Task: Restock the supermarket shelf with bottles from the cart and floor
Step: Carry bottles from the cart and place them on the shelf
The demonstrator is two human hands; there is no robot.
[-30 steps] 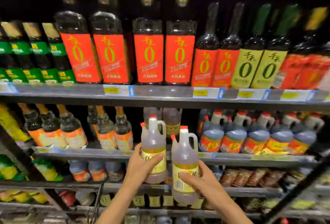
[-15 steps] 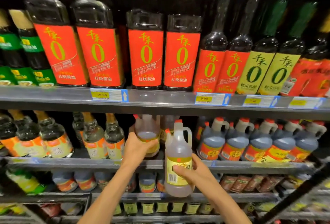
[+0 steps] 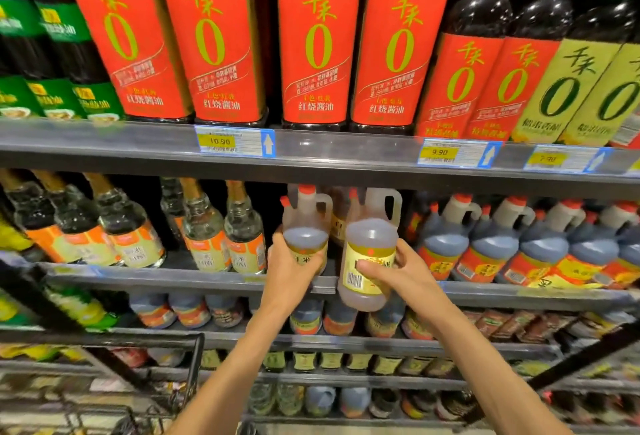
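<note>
Left hand: I grip a bottle at frame centre.
Right hand: fingers curled round second bottle.
Risk: it may clip the shelf edge.

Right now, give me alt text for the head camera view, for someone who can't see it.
Two bare hands each hold a handled jug of pale amber liquid at a supermarket shelf: the left hand sets the left jug over the shelf edge, the right hand holds the right jug just in front. Dark soy sauce bottles with red labels fill the shelf above.
</note>
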